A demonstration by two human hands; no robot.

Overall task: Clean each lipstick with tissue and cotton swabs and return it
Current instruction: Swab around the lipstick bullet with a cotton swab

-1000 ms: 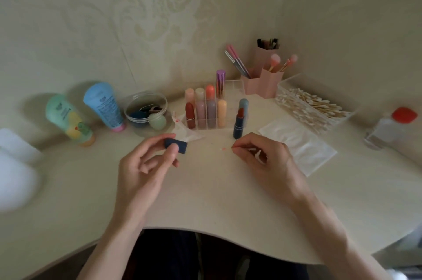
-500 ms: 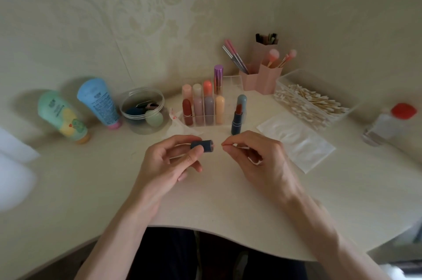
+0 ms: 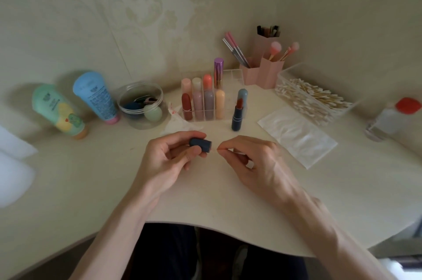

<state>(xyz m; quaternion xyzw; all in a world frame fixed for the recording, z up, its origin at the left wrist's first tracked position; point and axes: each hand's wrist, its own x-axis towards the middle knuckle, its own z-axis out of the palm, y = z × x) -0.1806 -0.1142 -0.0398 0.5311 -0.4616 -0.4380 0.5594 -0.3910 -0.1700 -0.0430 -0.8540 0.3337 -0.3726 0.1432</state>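
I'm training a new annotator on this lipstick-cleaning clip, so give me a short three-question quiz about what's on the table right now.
1. True or false: the uncapped lipstick stands upright on the table, outside the clear organiser.
2. Which hand grips the dark blue cap: A left, B right?
3. Fill in: the cotton swabs lie in a clear ____.
Key: 1 true; 2 A, the left hand; 3 box.
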